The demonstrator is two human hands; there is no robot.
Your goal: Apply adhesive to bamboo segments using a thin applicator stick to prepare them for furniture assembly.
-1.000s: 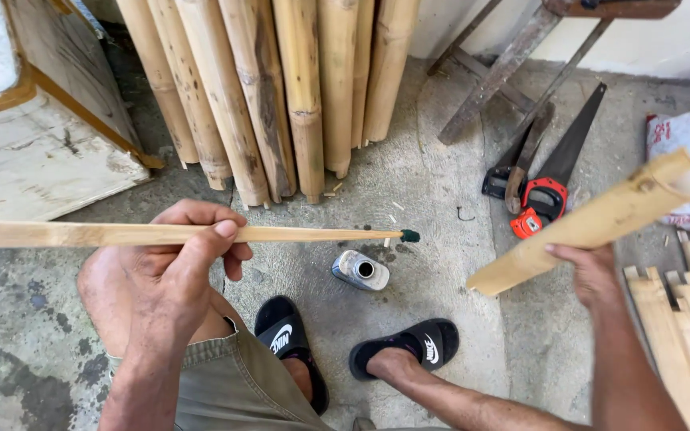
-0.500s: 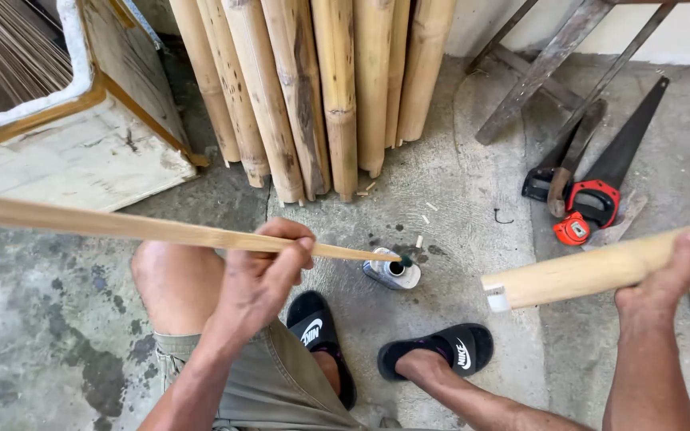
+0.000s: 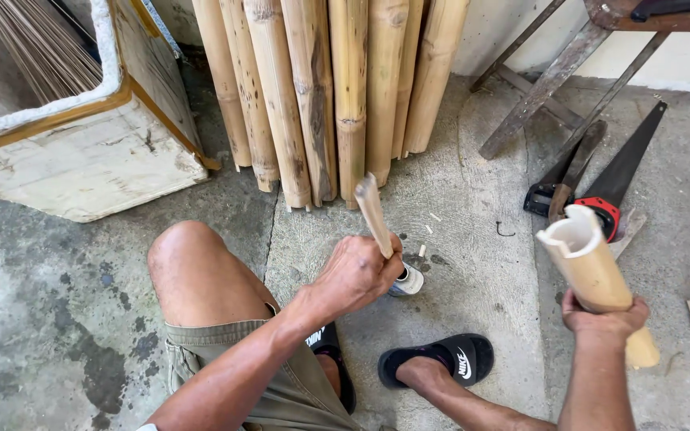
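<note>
A row of thick tan bamboo poles (image 3: 329, 96) leans against the wall, beside a worn white wooden box with a yellow-edged rim (image 3: 81, 152) holding thin sticks. On the grey concrete floor (image 3: 57, 319) to the right lie black-bladed handsaws with a red and black handle (image 3: 600, 191).

The right hand (image 3: 604, 319) has its grip closed around a short split section of pale bamboo tube (image 3: 588, 267), now tipped up so its hollow cut end faces the camera, where a second ago it lay slanted. The left hand (image 3: 357, 275) grips a thin bamboo slat (image 3: 373, 211), swung from level to pointing upward. A small metal can (image 3: 407, 281) stands just behind it.
</note>
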